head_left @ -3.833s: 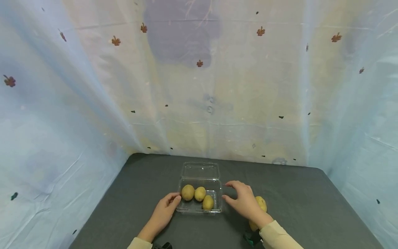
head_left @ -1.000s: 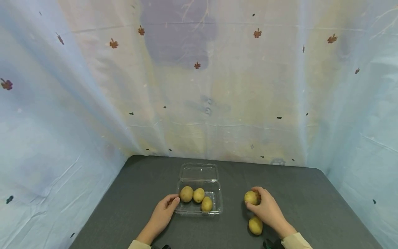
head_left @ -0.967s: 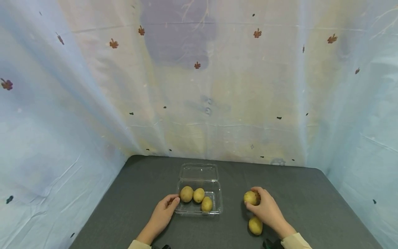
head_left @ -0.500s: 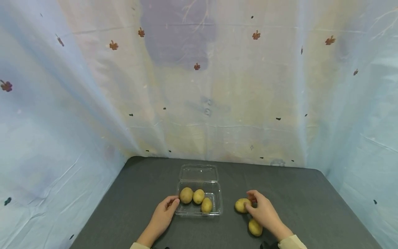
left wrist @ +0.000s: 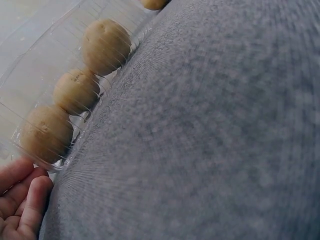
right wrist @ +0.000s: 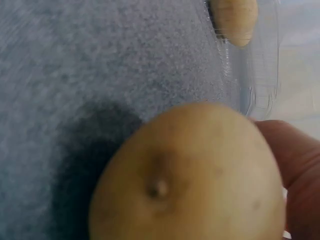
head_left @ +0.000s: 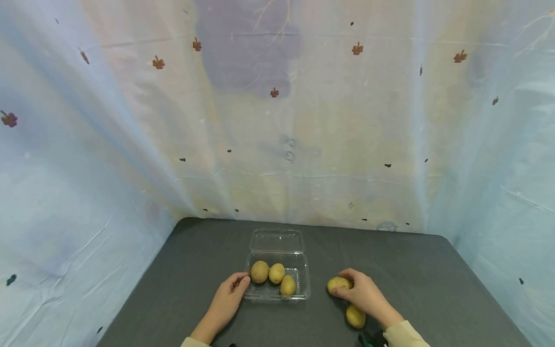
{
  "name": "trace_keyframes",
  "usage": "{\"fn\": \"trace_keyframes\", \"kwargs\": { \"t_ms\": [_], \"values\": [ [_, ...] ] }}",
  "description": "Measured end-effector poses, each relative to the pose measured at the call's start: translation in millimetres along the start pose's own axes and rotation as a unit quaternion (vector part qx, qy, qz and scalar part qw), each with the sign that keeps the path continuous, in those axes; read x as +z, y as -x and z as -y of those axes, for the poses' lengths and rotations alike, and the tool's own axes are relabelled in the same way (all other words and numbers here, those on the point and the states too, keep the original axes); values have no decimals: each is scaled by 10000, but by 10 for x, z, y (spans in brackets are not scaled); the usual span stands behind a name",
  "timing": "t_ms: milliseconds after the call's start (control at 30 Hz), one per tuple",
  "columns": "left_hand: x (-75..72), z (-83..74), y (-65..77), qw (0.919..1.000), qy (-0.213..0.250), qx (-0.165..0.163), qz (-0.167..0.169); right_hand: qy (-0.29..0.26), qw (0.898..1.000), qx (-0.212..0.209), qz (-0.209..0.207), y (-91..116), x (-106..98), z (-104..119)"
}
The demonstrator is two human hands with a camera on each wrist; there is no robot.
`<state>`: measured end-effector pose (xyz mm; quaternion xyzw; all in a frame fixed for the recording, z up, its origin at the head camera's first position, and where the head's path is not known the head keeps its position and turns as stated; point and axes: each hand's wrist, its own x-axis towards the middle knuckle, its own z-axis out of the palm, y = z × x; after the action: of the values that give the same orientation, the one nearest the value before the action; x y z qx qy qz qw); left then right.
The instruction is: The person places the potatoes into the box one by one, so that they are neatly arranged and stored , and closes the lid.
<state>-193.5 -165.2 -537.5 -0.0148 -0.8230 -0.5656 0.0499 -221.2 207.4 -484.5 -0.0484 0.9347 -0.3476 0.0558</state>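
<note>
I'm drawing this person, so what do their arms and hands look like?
The left hand and right hand are bare, with no gloves or rings to be seen. Both arms wear pale yellow sleeves. Beside the right one is a black thing with some green, and a dark bit shows near the left. I can't tell what they are.

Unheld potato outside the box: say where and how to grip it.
I'd pinch that potato across its narrower middle, from above and the near side: its oval shape runs near to far, and the right hand crowds its far end.
</note>
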Motion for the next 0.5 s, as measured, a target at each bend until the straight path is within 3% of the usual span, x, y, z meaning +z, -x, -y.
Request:
{"fn": "trace_keyframes", "kwargs": {
  "t_ms": [233, 500],
  "values": [
    [23, 24, -14, 9999, -117, -8, -55, 50, 9996, -270, -16, -44, 45, 21],
    [11, 16, -13, 9999, -124, -46, -13, -38, 9987, -358, -361, -100, 59, 114]
  ]
}}
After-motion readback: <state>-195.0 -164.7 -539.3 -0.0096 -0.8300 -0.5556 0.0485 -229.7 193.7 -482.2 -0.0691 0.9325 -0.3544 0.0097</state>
